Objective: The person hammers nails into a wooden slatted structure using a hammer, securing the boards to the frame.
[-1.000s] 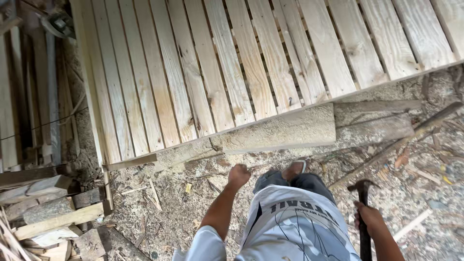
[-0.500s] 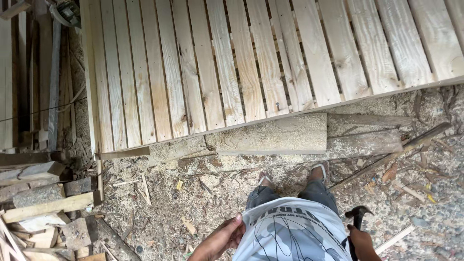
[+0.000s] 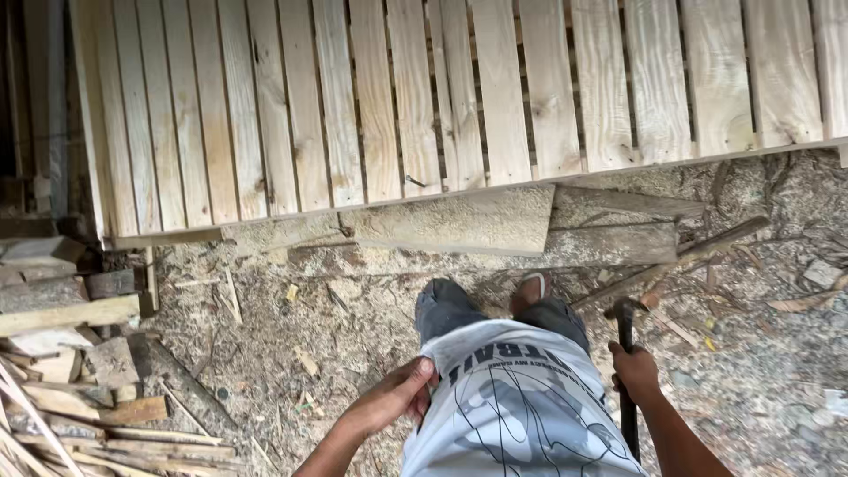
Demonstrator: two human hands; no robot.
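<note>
My right hand (image 3: 634, 371) grips the dark handle of a hammer (image 3: 625, 325) at my right side, its head pointing forward over the sawdust. My left hand (image 3: 397, 394) rests against the hem of my white printed shirt (image 3: 517, 406) with the fingers curled on the cloth. Ahead lies a large slatted panel (image 3: 459, 97) of pale wooden boards, flat on the ground. A bent nail (image 3: 413, 181) sticks up near its front edge. My feet stand just short of a sawdust-covered plank (image 3: 459, 225) along that edge.
A heap of offcut boards and sticks (image 3: 71, 353) fills the left side. A long thin stick (image 3: 680, 256) lies slanted at the right. Sawdust and wood chips (image 3: 265, 336) cover the ground, with gravel (image 3: 768, 371) toward the right.
The view has turned, so the panel now lies squarer to me. My left hand dropped from out front to my shirt hem. The hammer hand has risen into fuller view.
</note>
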